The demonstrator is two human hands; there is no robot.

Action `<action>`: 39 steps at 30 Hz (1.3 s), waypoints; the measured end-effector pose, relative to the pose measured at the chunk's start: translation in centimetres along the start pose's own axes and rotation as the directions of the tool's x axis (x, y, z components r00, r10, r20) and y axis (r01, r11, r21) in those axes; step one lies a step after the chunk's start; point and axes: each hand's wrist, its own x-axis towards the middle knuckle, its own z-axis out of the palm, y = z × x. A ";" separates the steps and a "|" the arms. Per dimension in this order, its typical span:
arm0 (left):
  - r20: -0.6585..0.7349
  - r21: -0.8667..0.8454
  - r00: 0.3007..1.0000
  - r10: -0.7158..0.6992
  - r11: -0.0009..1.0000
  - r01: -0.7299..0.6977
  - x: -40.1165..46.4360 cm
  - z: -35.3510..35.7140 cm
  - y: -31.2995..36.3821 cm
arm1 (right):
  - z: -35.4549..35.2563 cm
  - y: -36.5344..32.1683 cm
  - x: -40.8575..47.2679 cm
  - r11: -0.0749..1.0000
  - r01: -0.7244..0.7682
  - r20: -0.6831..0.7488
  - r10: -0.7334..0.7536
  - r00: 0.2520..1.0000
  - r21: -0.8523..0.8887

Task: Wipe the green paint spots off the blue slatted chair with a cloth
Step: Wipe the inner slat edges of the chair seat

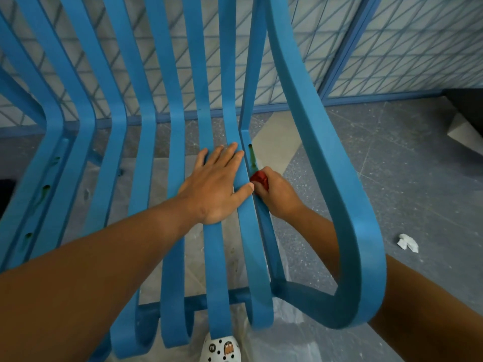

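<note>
The blue slatted chair (308, 142) fills the room before me, green paint spots (252, 159) streaking the inner face of its right-hand frame. The left hand (218, 182) lies flat, fingers spread across two slats, probably to steady it. The right hand (277, 193), reaching through the armrest loop, grips a bunched red cloth (260, 178) just below that streak.

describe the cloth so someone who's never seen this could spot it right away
Find the blue slatted chair filling the view, then its big looping armrest on the right. Between that and the seat slats, the right hand grips a small bunched red cloth, the only red thing among all the blue.
</note>
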 end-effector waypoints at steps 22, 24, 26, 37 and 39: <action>0.148 0.012 0.974 0.170 0.985 -0.174 1.3 -1.9 -4.8 | -0.4 -1.0 -0.9 0.968 -0.022 0.103 0.049 0.994 -0.250; 0.127 0.003 0.979 0.162 0.987 -0.163 1.5 -1.5 -4.8 | -0.2 -0.6 -0.3 0.971 -0.011 0.094 0.035 0.995 -0.237; 0.105 -0.003 0.982 0.156 0.988 -0.157 1.5 -1.3 -4.6 | 0.0 -0.1 0.3 0.976 -0.004 0.075 0.021 0.997 -0.216; 0.072 -0.005 0.985 0.155 0.988 -0.155 1.7 -1.1 -4.9 | 0.7 -0.1 8.5 0.983 -0.011 0.066 0.024 0.998 -0.183; 0.065 -0.008 0.986 0.154 0.988 -0.154 1.6 -1.2 -4.9 | 0.5 -0.2 8.2 0.984 -0.012 0.070 0.025 0.997 -0.178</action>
